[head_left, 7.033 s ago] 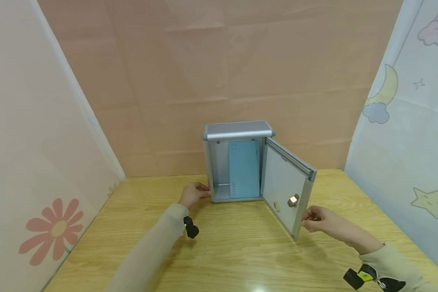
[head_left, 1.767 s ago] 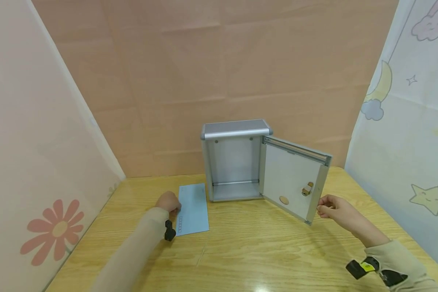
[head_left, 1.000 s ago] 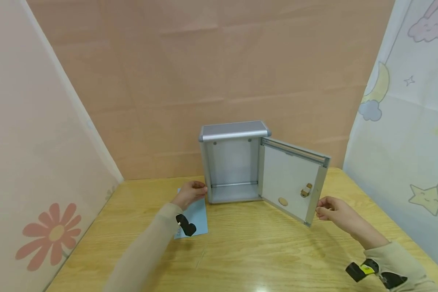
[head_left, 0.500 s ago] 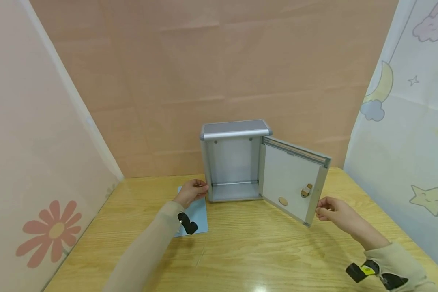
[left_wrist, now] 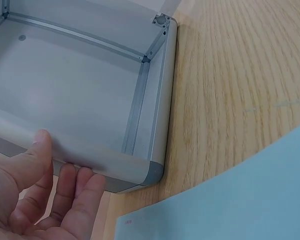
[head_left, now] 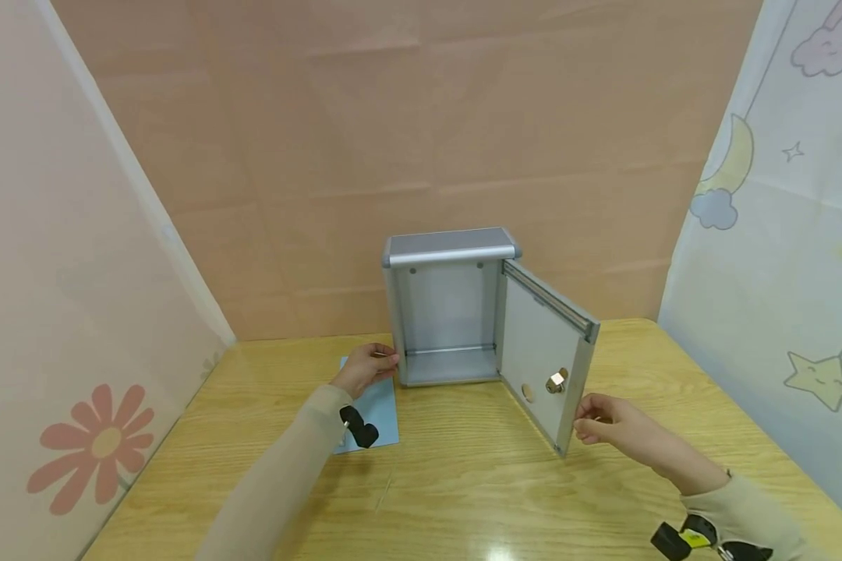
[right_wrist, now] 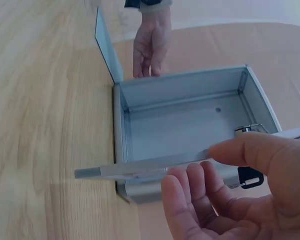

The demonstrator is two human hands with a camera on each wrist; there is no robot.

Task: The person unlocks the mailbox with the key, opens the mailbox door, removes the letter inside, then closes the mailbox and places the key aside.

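Observation:
A silver-grey metal mailbox [head_left: 452,312] stands upright on the table, its door [head_left: 533,335] swung outward on the right side. Nothing lies in the visible interior. My left hand [head_left: 365,369] grips the mailbox's left side wall, thumb on the front rim and fingertips against the outside. With thumb and fingers, my right hand [head_left: 606,421] pinches the door's free edge. A brass-coloured lock [head_left: 556,381] shows on the door's inner face. Left of the mailbox lies a light blue envelope [head_left: 384,417], partly hidden under my left hand and wrist.
The right wrist view shows keys with a black fob [right_wrist: 251,176] hanging at the door's outer face. A wooden table [head_left: 463,483] carries everything. Brown paper [head_left: 309,195] covers the back, and printed sheets stand at both sides.
Earlier, the envelope stood inside the mailbox; now it lies on the table to the left. My left hand went from envelope to mailbox wall. Lately my right hand has swung the door partway inward.

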